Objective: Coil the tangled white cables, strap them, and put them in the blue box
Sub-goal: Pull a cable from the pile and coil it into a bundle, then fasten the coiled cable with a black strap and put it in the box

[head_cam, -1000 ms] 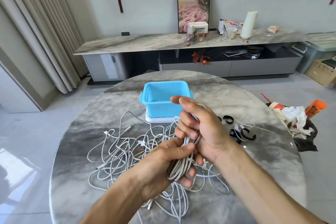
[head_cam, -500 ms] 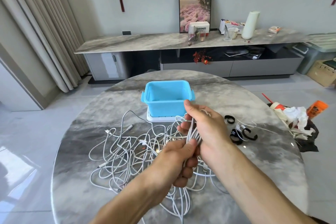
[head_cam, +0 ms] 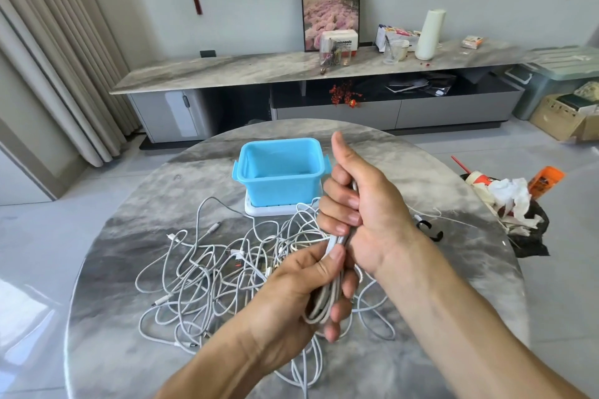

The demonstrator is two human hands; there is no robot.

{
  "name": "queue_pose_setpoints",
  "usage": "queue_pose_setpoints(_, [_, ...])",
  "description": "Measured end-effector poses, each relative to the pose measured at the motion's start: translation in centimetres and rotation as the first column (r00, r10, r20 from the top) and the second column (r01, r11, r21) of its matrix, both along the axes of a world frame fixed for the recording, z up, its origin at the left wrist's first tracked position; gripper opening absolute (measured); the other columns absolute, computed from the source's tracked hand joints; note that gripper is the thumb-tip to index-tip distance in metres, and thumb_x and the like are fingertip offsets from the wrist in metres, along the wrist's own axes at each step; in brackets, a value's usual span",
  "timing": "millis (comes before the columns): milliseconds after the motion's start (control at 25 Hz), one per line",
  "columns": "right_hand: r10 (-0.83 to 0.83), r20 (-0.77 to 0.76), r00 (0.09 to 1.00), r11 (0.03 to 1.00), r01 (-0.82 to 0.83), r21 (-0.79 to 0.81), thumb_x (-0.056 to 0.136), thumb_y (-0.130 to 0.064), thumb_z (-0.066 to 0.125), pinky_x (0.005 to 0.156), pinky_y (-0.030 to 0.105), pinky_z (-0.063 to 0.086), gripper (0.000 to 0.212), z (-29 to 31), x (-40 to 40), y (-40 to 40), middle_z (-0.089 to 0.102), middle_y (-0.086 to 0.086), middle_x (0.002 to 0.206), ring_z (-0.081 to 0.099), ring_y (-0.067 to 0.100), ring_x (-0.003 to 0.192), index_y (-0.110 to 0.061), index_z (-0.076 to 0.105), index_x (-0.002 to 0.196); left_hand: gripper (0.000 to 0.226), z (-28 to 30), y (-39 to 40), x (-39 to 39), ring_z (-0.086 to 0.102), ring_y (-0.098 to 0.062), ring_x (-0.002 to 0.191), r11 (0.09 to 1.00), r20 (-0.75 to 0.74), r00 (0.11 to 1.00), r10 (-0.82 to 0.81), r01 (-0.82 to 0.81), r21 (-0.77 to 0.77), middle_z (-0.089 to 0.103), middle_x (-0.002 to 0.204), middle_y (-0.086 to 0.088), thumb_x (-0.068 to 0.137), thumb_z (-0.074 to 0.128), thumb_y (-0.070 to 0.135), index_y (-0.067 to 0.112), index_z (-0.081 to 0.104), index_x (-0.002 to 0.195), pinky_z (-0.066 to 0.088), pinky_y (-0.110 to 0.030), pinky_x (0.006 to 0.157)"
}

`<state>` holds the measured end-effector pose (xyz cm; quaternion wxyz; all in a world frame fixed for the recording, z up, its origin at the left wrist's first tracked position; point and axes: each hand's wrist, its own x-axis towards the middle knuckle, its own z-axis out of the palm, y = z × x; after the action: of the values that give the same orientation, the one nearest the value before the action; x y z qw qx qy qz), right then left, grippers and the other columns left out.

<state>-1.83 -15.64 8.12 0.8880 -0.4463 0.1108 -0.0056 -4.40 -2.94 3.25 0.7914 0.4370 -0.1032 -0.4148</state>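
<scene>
Clearly the coiling step is in hand: both hands grip one gathered bundle of white cable (head_cam: 334, 272) above the table (head_cam: 129, 350). The right hand (head_cam: 366, 210) has its fingers curled round the upper part of the bundle, thumb standing straight up; the left hand (head_cam: 298, 288) is closed round the lower part, where the loops bend back on themselves. Strands trail from under the left hand down toward the near table edge.

No strap is on the bundle yet, so by my reading the next move calls for one hand to hold the loops tight while the other fetches a black strap (head_cam: 429, 230) lying just right of the right wrist (partly hidden by it, so I cannot tell how many are there). Freeing a hand risks the loops springing open.

Most of the work remains: the tangled white cables (head_cam: 210, 272) sprawl across the table left of and beneath the hands, loops crossing each other, plugs poking out. Some may snag on the held bundle.

Behind the tangle, the blue box (head_cam: 280, 172) stands open on a white base (head_cam: 275, 210), apparently with nothing in it. Its way is barred only by the right hand in front. A rubbish bag (head_cam: 518, 204) sits past the right edge.
</scene>
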Motion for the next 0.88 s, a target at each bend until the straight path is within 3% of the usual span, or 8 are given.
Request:
queue_pose_setpoints(160, [0.031, 0.012, 0.999, 0.997, -0.032, 0.076, 0.086, -0.054, 0.061, 0.033, 0.02, 0.017, 0.049, -0.5, 0.4, -0.7, 0.019, -0.008, 0.043, 0.016, 0.006, 0.031, -0.022, 0.035, 0.059, 0.031, 0.8, -0.4, 0.3, 0.026, -0.005, 0.039, 0.988, 0.006, 1.0, -0.004, 0.003, 0.157, 0.04, 0.06, -0.002, 0.088, 0.059, 0.044, 0.013, 0.054, 0.083, 0.012, -0.009, 0.036])
queue_pose_setpoints(320, [0.032, 0.025, 0.999, 0.995, -0.034, 0.091, 0.084, -0.054, 0.062, 0.039, 0.021, 0.029, 0.051, -1.0, 0.6, -1.0, 0.018, -0.008, 0.042, 0.015, 0.007, 0.033, -0.023, 0.033, 0.057, 0.04, 1.7, -0.1, 1.5, 0.026, -0.005, 0.039, 0.971, -0.088, 0.989, -0.119, 0.134, 0.198, 0.037, 0.059, -0.001, 0.091, 0.046, 0.047, 0.01, 0.058, 0.082, 0.013, -0.011, 0.033])
queue_pose_setpoints(440, [-0.031, 0.025, 0.999, 0.996, 0.028, 0.081, 0.077, -0.052, 0.067, 0.066, 0.029, 0.049, 0.047, -1.5, 1.0, -1.1, 0.021, -0.007, 0.042, 0.028, 0.008, 0.037, -0.022, 0.037, 0.057, 0.038, 1.5, -0.6, 1.3, 0.024, -0.005, 0.039, 0.948, 0.047, 0.997, -0.058, 0.04, 0.315, 0.037, 0.056, 0.001, 0.095, 0.043, 0.047, 0.014, 0.051, 0.077, 0.014, -0.009, 0.035])
queue_pose_setpoints(520, [-0.055, -0.01, 0.998, 0.995, 0.056, 0.079, 0.074, -0.05, 0.071, 0.082, 0.035, 0.047, 0.04, -2.4, 1.6, -1.1, 0.029, -0.005, 0.043, 0.051, 0.013, 0.047, -0.02, 0.048, 0.061, 0.039, 0.7, -1.2, 0.9, 0.022, -0.006, 0.039, 0.919, 0.182, 0.983, 0.026, -0.095, 0.383, 0.037, 0.054, 0.003, 0.1, 0.039, 0.047, 0.016, 0.047, 0.077, 0.014, -0.01, 0.039])
queue_pose_setpoints(640, [0.017, -0.108, 0.994, 0.988, -0.033, -0.15, 0.077, -0.054, 0.07, 0.081, 0.037, 0.047, 0.04, -3.1, 2.2, -1.5, 0.066, 0.001, 0.064, 0.068, 0.023, 0.078, -0.016, 0.064, 0.088, 0.04, -0.1, -1.0, 1.4, 0.021, -0.006, 0.039, 0.885, 0.248, 0.961, 0.119, -0.216, 0.413, 0.035, 0.054, 0.005, 0.102, 0.036, 0.046, 0.016, 0.046, 0.077, 0.014, -0.012, 0.039])
queue_pose_setpoints(760, [-0.133, -0.171, 0.976, 0.906, 0.05, -0.421, 0.089, -0.048, 0.064, 0.079, 0.037, 0.047, 0.032, -3.0, 2.7, -3.5, 0.077, -0.001, 0.095, 0.069, 0.023, 0.095, -0.019, 0.066, 0.102, 0.039, -0.4, 0.1, 2.9, 0.02, -0.005, 0.039, 0.854, 0.258, 0.94, 0.223, -0.316, 0.414, 0.032, 0.056, 0.005, 0.102, 0.036, 0.046, 0.016, 0.045, 0.079, 0.014, -0.012, 0.036])
queue_pose_setpoints(880, [-0.271, -0.14, 0.952, 0.912, 0.207, -0.355, 0.095, -0.033, 0.058, 0.078, 0.036, 0.05, 0.016, -1.9, 2.3, -7.8, 0.077, 0.0, 0.097, 0.069, 0.022, 0.094, -0.018, 0.064, 0.098, 0.039, -0.5, 0.7, 3.5, 0.019, -0.005, 0.038, 0.841, 0.235, 0.927, 0.292, -0.366, 0.398, 0.032, 0.055, 0.005, 0.102, 0.037, 0.045, 0.015, 0.045, 0.079, 0.014, -0.01, 0.034])
